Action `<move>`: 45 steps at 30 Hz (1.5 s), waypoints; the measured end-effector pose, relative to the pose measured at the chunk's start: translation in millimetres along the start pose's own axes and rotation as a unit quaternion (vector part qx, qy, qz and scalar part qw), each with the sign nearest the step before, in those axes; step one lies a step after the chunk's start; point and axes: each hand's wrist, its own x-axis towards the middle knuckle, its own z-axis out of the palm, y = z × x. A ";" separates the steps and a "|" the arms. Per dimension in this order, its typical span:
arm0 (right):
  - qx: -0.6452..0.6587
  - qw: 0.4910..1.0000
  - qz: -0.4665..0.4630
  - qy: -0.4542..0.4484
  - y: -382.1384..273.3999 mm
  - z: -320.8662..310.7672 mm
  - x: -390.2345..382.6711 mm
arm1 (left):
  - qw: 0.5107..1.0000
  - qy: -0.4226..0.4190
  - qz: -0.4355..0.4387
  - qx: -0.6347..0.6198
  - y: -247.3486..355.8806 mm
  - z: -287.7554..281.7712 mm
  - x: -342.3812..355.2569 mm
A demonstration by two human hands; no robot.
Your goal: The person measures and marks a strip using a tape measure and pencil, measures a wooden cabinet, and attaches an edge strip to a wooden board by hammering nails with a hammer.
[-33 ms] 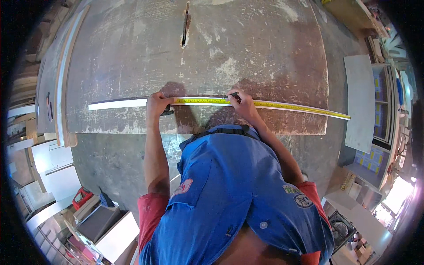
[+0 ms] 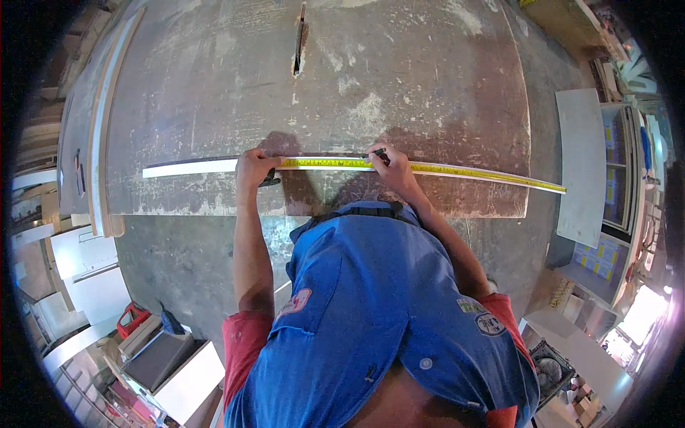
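Note:
A long white strip (image 2: 187, 168) lies crosswise on a worn wooden worktop (image 2: 399, 85) near its front edge. A yellow tape measure (image 2: 464, 173) is stretched along the strip to its right end. My left hand (image 2: 255, 168) is closed on the dark case of the tape (image 2: 268, 179), with the thumb pressed on the blade. Right of it, my right hand (image 2: 391, 168) grips a dark pencil-like tool (image 2: 374, 155) at the strip's upper edge, with its tip beside the tape.
A long board (image 2: 108, 121) lies lengthwise at the left, a narrow slot (image 2: 300, 39) cuts the worktop. A pale panel (image 2: 576, 164) and shelving (image 2: 615, 200) stand at right. White boards (image 2: 78, 253) and a red chair (image 2: 132, 319) are at lower left.

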 end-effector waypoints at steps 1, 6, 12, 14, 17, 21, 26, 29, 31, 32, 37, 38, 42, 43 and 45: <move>-0.006 1.000 0.028 -0.006 -0.1 -0.8 -0.5 | 1.000 0.002 0.007 -0.001 0.9 -0.7 -0.8; 0.042 0.998 0.040 0.021 15.1 0.9 0.4 | 1.000 0.002 0.006 -0.001 5.9 -2.3 -3.0; 0.061 0.997 0.039 0.019 13.6 -0.2 1.0 | 1.000 0.010 0.012 -0.008 4.8 0.1 -3.7; 0.049 0.998 0.035 0.015 14.5 -0.5 1.8 | 1.000 0.008 0.014 -0.004 1.4 0.0 -1.9; 0.054 0.998 0.020 0.009 14.8 -1.1 2.2 | 1.000 0.011 0.022 -0.008 1.2 0.2 -1.9; 0.060 0.998 0.021 0.012 17.7 -1.0 2.8 | 1.000 0.009 0.011 -0.011 6.8 -1.1 -3.9; 0.043 0.999 0.022 0.014 18.2 -1.1 3.6 | 1.000 0.010 0.010 -0.019 2.7 0.2 -2.6; 0.043 0.999 0.023 0.015 11.6 -1.4 3.5 | 1.000 0.015 0.021 -0.014 0.1 1.1 -1.3; -0.006 1.000 -0.016 0.013 7.1 -4.2 3.7 | 1.000 0.015 0.017 0.000 0.9 1.3 -1.7; -0.007 1.000 -0.016 0.013 7.8 -4.0 3.6 | 1.000 0.015 0.018 0.000 1.9 0.8 -1.5; 0.007 1.000 0.022 0.006 9.7 -3.8 3.8 | 1.000 0.007 0.017 0.019 4.6 -1.5 -1.6; 0.006 1.000 0.022 0.006 11.3 -3.7 3.5 | 1.000 0.007 0.018 0.019 7.2 -1.9 -2.9; 0.034 0.999 0.038 0.008 18.0 -0.3 3.2 | 1.000 0.011 0.006 -0.001 5.0 -1.2 -4.0; 0.038 0.999 0.020 0.013 16.1 -0.2 3.8 | 1.000 0.017 0.018 0.006 4.4 -0.6 -3.1; 0.015 1.000 0.005 0.007 12.3 -1.9 4.0 | 1.000 0.013 0.015 0.005 2.8 0.1 -1.8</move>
